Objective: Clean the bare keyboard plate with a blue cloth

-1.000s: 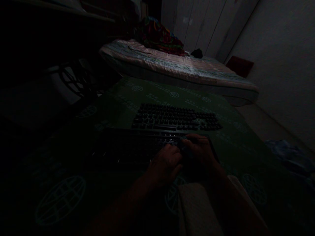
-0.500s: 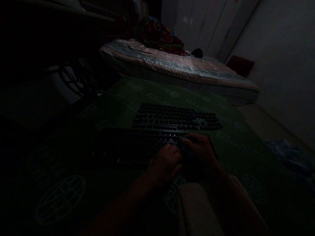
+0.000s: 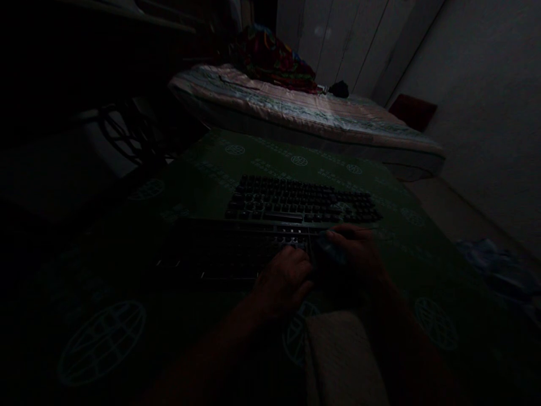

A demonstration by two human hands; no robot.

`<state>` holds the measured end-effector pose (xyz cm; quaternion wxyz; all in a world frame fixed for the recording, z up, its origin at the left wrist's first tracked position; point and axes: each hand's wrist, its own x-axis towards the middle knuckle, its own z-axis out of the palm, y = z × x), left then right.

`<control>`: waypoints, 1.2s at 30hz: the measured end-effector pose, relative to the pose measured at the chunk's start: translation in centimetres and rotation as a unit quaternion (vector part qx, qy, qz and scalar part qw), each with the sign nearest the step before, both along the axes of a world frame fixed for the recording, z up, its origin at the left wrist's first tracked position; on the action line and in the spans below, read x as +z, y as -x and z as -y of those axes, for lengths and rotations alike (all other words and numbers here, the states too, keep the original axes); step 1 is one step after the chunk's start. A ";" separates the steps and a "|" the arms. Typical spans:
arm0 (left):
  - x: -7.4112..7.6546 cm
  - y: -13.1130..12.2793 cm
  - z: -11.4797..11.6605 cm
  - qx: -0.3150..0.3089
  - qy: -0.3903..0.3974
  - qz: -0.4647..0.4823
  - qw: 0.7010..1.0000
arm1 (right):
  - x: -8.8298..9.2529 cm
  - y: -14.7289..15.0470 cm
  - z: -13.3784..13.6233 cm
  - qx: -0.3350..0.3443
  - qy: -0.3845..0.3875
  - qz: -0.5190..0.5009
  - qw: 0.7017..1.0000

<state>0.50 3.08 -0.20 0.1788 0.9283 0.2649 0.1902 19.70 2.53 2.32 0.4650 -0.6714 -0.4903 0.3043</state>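
Note:
A dark keyboard base (image 3: 228, 251) lies on the green mat; its details are mostly lost in the gloom, though a few pale switch spots show near its upper edge. My left hand (image 3: 288, 276) rests on its right half, fingers curled down and closed, the tips hidden. My right hand (image 3: 357, 248) is closed at the base's right end around something dark and bluish that I cannot make out. Just beyond the base, loose black keycaps (image 3: 291, 197) are laid out in keyboard order.
The green mat (image 3: 101, 341) has white globe prints. A beige folded cloth or pad (image 3: 344, 355) lies nearest me. Behind stands a bed (image 3: 296, 110) with a colourful blanket (image 3: 274, 59). Crumpled cloth (image 3: 499, 268) lies at the right, by the wall.
My right hand has shifted a little to the right, away from my left hand, with the dark bluish thing. My left hand has stayed put.

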 end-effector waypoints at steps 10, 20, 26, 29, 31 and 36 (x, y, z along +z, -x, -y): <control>0.1 0.0 0.1 -0.001 0.001 0.008 1.000 | -0.5 1.0 -0.2 0.044 -0.008 0.035 0.998; 0.0 -0.1 0.0 0.000 0.001 0.014 1.000 | -0.1 0.8 0.1 0.025 0.022 -0.001 0.999; 0.0 0.0 0.0 0.001 0.003 0.005 1.000 | 0.2 0.9 0.5 0.025 0.040 0.001 0.999; 0.0 0.0 0.0 0.003 0.000 0.004 1.000 | 0.3 0.9 0.6 0.013 0.030 0.014 0.999; 0.0 0.0 0.0 0.000 -0.001 0.002 1.000 | 0.2 0.8 0.6 0.022 0.039 0.010 0.999; 0.1 0.0 0.1 0.001 0.004 0.001 1.000 | 0.0 0.8 0.6 0.008 0.057 -0.001 0.998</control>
